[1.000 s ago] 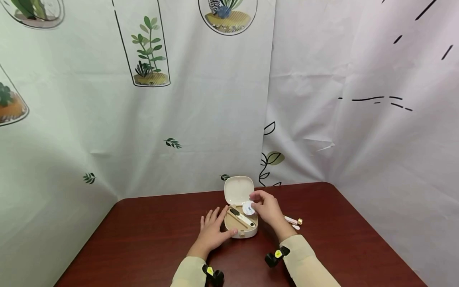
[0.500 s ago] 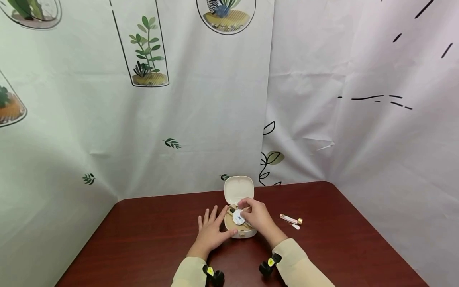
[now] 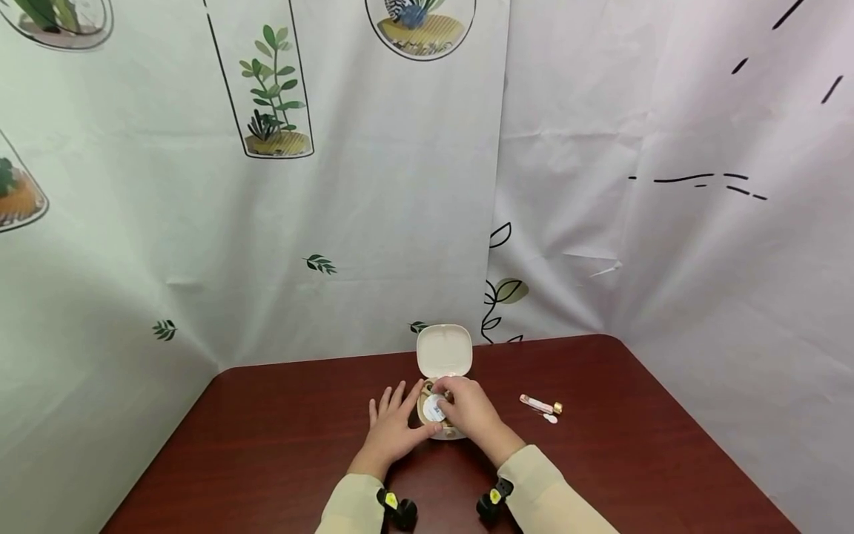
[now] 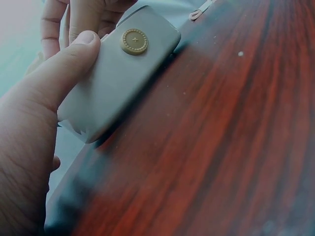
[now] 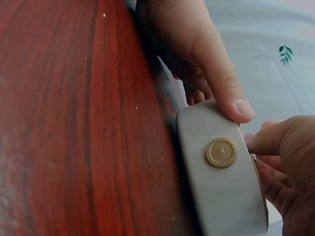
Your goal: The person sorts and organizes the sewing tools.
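A small cream box (image 3: 448, 433) with a button-shaped clasp (image 4: 134, 41) stands on the table, its lid (image 3: 444, 351) raised at the back. My left hand (image 3: 394, 434) rests at its left side, fingers spread and straight, the thumb on the front edge and the index finger at the left rear. In my right hand (image 3: 470, 411) a white round disc (image 3: 434, 408) with blue print is pinched between thumb and fingers, low over the box's tan inside. That hand hides much of the inside. In the right wrist view, both thumbs (image 5: 236, 105) show near the box's rim.
To the right of the box lies a slim pinkish tube (image 3: 537, 404) with a gold cap, a small white piece (image 3: 550, 418) beside it. The dark red wooden table (image 3: 267, 445) ends at a printed cloth (image 3: 373, 222) behind.
My right hand has carried the white disc left and down, from the box's right rear to its left part, covering the black-and-white tool seen inside before. The left hand stays in place.
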### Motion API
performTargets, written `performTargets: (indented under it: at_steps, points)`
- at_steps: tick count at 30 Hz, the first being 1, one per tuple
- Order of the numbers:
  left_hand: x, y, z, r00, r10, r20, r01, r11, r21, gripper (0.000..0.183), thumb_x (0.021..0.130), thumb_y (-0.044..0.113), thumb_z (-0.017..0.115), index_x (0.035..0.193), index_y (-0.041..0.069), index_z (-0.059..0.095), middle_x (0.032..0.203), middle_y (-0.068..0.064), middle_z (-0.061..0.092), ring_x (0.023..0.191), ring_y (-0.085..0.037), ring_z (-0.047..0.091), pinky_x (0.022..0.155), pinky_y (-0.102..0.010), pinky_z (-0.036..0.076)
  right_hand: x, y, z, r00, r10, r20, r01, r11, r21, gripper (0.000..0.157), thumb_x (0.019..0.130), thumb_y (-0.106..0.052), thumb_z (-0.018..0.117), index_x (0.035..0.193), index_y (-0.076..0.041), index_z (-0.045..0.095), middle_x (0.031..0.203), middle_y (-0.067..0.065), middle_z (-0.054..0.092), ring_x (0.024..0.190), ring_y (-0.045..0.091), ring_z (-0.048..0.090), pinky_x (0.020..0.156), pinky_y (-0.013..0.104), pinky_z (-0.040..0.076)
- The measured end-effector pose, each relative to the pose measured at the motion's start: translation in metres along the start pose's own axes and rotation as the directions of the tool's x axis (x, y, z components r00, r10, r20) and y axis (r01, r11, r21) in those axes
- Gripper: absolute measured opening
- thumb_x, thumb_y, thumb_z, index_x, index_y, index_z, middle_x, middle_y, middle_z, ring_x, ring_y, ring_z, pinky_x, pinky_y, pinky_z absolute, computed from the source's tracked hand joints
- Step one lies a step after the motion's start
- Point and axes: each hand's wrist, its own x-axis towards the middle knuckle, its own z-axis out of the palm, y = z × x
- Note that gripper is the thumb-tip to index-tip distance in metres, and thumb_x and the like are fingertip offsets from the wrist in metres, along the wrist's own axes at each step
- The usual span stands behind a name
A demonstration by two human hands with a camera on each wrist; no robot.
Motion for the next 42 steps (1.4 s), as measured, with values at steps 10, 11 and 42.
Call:
performTargets:
  at_steps: [10, 11, 42]
  points:
    - [0.0, -0.001, 0.001, 1.0, 0.006, 0.012, -0.005, 1.0, -0.018, 0.097, 0.082, 0.079, 0.06, 0.16, 0.028, 0.033, 0.162, -0.019, 0.029, 0.151, -0.046, 0.015, 0.114, -0.073, 0.003, -0.002, 0.001, 0.004, 0.991, -0.13, 0.008, 0.13, 0.99, -0.061, 0.015, 0.086, -0.008, 0.079, 0.096, -0.016, 0.072, 0.09, -0.007, 0.071, 0.083, 0.01, 0.06, 0.088, 0.04, 0.049]
    - [0.0, -0.001, 0.001, 1.0, 0.006, 0.009, -0.006, 1.0, -0.021, 0.096, 0.082, 0.078, 0.06, 0.16, 0.028, 0.033, 0.162, -0.019, 0.029, 0.15, -0.047, 0.015, 0.114, -0.073, 0.003, -0.002, 0.001, 0.004, 0.991, -0.137, 0.008, 0.137, 0.988, -0.066, 0.015, 0.086, -0.008, 0.078, 0.096, -0.016, 0.072, 0.089, -0.007, 0.072, 0.083, 0.011, 0.06, 0.091, 0.043, 0.048]
    - [0.003, -0.001, 0.001, 1.0, 0.006, -0.016, -0.006, 1.0, -0.004, 0.097, 0.08, 0.077, 0.063, 0.159, 0.029, 0.035, 0.154, -0.019, 0.041, 0.148, -0.046, 0.023, 0.114, -0.073, 0.007, -0.014, 0.098, -0.111, 0.948, 0.309, 0.069, -0.312, 0.949, 0.036, 0.024, 0.092, -0.013, 0.072, 0.115, -0.005, 0.068, 0.101, 0.005, 0.066, 0.092, 0.023, 0.061, 0.083, 0.046, 0.051]
